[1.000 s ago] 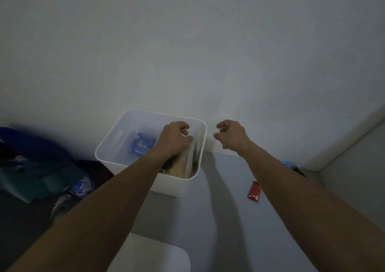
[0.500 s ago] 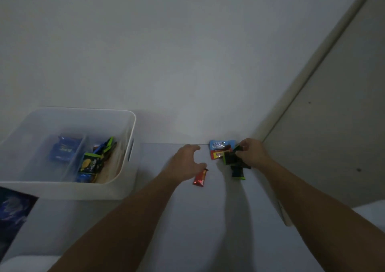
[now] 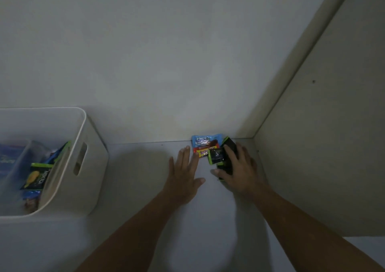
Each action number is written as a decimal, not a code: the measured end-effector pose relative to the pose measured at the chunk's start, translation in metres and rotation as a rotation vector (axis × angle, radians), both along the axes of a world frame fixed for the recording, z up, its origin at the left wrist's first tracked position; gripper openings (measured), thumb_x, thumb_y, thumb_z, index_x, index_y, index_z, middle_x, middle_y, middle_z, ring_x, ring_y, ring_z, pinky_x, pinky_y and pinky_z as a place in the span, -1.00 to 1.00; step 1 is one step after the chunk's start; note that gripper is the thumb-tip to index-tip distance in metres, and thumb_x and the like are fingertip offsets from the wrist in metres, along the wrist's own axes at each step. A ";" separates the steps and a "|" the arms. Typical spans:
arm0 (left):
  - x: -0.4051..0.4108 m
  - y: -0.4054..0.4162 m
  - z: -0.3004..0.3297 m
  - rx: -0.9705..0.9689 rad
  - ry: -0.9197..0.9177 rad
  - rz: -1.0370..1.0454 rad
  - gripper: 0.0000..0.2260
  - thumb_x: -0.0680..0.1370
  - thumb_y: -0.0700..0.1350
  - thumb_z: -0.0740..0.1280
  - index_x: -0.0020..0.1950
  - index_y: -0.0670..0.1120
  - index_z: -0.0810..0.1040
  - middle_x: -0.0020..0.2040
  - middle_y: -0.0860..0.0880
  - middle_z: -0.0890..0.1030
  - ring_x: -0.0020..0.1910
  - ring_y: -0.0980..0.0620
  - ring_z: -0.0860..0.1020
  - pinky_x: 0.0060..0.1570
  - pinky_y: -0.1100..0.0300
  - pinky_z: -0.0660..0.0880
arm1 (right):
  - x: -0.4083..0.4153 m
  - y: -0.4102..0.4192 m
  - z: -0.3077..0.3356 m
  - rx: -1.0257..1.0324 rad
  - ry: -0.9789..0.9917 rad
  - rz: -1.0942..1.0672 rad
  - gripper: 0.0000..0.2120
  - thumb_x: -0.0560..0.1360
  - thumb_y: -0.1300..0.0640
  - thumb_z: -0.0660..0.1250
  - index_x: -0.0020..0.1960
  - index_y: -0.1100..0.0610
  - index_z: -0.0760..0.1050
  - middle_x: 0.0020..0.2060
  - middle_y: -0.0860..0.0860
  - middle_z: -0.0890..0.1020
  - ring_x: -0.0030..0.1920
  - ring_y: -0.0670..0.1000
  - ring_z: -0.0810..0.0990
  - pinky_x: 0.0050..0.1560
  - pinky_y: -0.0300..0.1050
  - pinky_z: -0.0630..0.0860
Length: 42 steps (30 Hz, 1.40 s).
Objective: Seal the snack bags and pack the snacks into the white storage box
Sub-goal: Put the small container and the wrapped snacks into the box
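The white storage box (image 3: 91, 163) stands at the left and holds several snacks, among them a black-and-green packet (image 3: 37, 175). In the far right corner of the table lie a blue packet (image 3: 203, 140), a yellow-and-red bar (image 3: 203, 152) and black-and-green packets (image 3: 216, 156). My right hand (image 3: 239, 171) lies over the black-and-green packets, fingers curled on them and thumb at their near edge. My left hand (image 3: 183, 175) rests flat on the table with fingers spread, its fingertips touching the yellow-and-red bar. The small red bar seen earlier is out of sight.
A grey wall runs along the back of the table, and a beige panel (image 3: 323, 146) closes the right side just beyond my right hand. Grey tabletop (image 3: 135, 167) lies between the box and my hands.
My left hand left the box, moved right and flattened where the red bar lay, which no longer shows. My right hand reached the corner and settled over the black-and-green packets.
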State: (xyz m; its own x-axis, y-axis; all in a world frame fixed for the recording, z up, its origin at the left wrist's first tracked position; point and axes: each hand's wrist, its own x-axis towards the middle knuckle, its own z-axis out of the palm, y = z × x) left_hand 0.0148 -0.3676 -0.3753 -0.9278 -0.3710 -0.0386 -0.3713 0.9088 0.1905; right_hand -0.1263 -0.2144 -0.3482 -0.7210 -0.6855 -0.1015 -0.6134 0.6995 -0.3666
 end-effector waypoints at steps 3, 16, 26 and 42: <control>-0.014 -0.006 -0.009 -0.062 0.049 -0.043 -0.30 0.52 0.27 0.01 0.55 -0.10 0.09 0.54 -0.25 0.13 0.52 -0.24 0.13 0.35 -0.32 0.18 | -0.006 -0.003 -0.010 -0.021 0.070 0.027 -0.21 0.35 -0.47 0.12 0.49 -0.19 0.07 0.50 0.05 0.12 0.49 0.13 0.07 0.38 0.22 0.21; -0.052 -0.022 -0.013 -0.047 0.229 -0.147 -0.55 0.47 0.15 0.19 0.20 -0.11 0.49 0.15 -0.15 0.53 0.26 -0.23 0.47 0.32 -0.16 0.31 | -0.015 0.009 -0.021 -0.188 0.087 -0.065 -0.60 0.33 -0.17 0.41 0.09 -0.02 0.52 0.27 0.09 0.41 0.16 0.18 0.42 0.12 0.00 0.48; -0.028 -0.007 -0.002 0.185 0.365 -0.025 -0.56 0.43 0.03 0.25 0.27 -0.10 0.36 0.09 -0.26 0.48 -0.06 -0.23 0.52 -0.03 0.01 0.54 | 0.006 0.007 -0.005 -0.391 -0.182 -0.238 -0.74 0.26 0.26 0.53 -0.11 0.11 0.55 -0.04 -0.04 0.41 -0.10 -0.04 0.49 -0.21 -0.59 0.28; 0.072 -0.033 0.145 0.264 0.533 0.258 -0.54 0.37 -0.02 0.35 0.23 -0.17 0.56 0.00 -0.18 0.56 0.02 -0.18 0.54 0.01 0.03 0.54 | 0.061 -0.052 0.138 -0.480 -0.259 0.001 -0.71 0.29 0.17 0.47 -0.28 -0.14 0.40 -0.26 0.03 0.60 -0.21 0.09 0.59 -0.18 -0.03 0.61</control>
State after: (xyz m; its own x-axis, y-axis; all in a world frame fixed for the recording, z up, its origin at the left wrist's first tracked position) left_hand 0.0871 -0.4008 -0.2301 -0.7271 -0.6257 0.2824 -0.3640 0.7002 0.6141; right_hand -0.0650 -0.2665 -0.2102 -0.7135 -0.6989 0.0486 -0.4609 0.4161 -0.7839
